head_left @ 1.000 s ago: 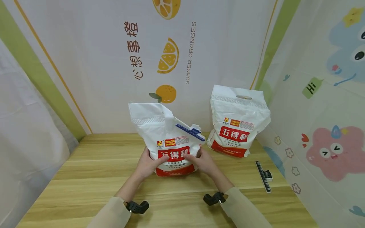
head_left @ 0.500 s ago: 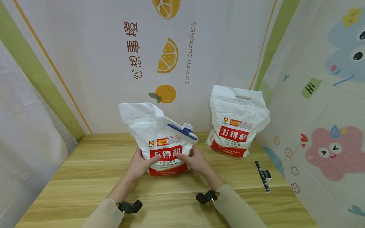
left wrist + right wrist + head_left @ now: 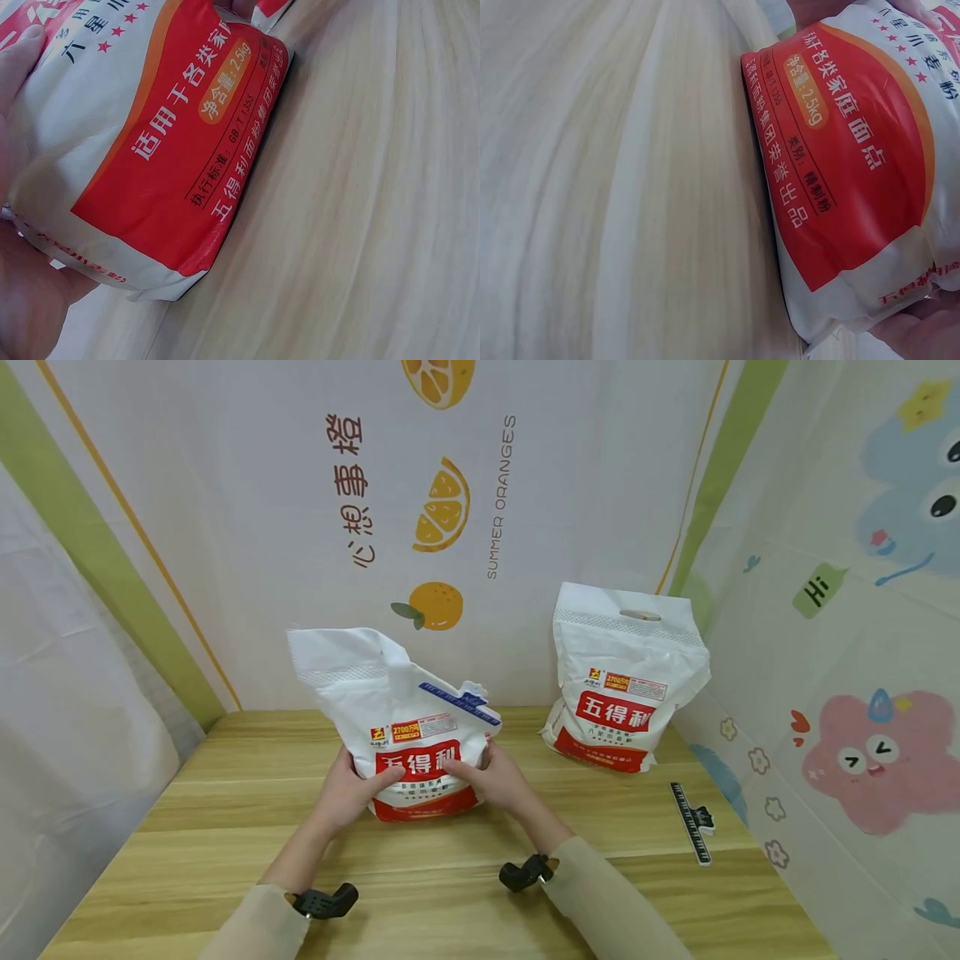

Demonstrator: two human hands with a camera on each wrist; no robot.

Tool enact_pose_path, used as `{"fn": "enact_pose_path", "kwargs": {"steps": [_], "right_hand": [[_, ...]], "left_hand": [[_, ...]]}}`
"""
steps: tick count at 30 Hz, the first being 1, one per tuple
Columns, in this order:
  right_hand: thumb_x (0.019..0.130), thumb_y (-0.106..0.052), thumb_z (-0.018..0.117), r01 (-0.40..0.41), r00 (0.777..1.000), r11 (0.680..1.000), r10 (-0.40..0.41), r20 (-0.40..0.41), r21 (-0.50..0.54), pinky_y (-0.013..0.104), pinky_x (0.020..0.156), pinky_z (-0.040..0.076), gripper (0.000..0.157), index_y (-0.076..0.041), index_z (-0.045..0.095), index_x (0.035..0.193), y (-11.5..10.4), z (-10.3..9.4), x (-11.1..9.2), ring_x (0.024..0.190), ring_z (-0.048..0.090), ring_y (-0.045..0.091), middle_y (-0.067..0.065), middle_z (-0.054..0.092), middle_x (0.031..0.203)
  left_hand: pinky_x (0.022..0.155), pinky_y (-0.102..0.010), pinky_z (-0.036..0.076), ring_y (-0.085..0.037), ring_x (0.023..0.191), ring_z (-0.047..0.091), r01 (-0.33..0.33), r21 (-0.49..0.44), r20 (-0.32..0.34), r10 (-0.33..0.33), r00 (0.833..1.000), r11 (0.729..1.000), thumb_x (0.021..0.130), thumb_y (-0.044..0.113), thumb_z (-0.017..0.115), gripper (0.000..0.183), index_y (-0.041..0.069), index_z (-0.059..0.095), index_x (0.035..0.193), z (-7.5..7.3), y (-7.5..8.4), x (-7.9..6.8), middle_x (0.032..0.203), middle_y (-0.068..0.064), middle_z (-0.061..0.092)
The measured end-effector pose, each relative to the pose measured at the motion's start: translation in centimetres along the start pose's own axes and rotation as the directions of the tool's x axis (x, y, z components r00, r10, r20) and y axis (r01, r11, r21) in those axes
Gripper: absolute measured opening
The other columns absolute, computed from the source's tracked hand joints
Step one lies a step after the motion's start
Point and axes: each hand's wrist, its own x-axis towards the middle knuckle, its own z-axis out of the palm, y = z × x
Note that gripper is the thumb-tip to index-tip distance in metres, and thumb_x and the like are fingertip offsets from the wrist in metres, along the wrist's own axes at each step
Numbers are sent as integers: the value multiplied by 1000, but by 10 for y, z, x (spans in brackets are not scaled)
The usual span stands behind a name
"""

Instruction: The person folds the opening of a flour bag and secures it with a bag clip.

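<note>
Both hands hold a white and red bag of wheat flour (image 3: 408, 739) by its lower sides. My left hand (image 3: 347, 795) grips the left side, its thumb across the printed front. On the other side my right hand (image 3: 497, 778) does the same, and its fingers go behind the bag. A blue and white sealing clip (image 3: 459, 703) sits on the folded upper right corner, while the upper left corner sticks up. Each wrist view shows the red lower panel close up; the bag's bottom edge (image 3: 238, 199) lies along the wooden tabletop.
A second, matching flour bag (image 3: 618, 693) with a handle slot stands at the back right. In front of it a black and white clip (image 3: 692, 823) lies on the wooden table (image 3: 225, 827). Printed curtains (image 3: 262, 527) close off the back and sides.
Both hands have moved the held flour bag steadily to the left, the clip along with it. The second bag and the loose clip have stayed in place.
</note>
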Motion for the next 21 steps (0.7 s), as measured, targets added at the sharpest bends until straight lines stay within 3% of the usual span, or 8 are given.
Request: {"fn": "enact_pose_path", "kwargs": {"steps": [21], "right_hand": [[93, -64, 81, 1, 1000, 998, 0, 20, -58, 51, 100, 64, 64, -28, 64, 143, -12, 29, 23, 113, 76, 19, -2, 78, 129]], "left_hand": [[99, -26, 59, -26, 131, 66, 9, 61, -34, -7, 999, 998, 103, 35, 80, 79, 14, 35, 164, -32, -9, -1, 156, -15, 59]]}}
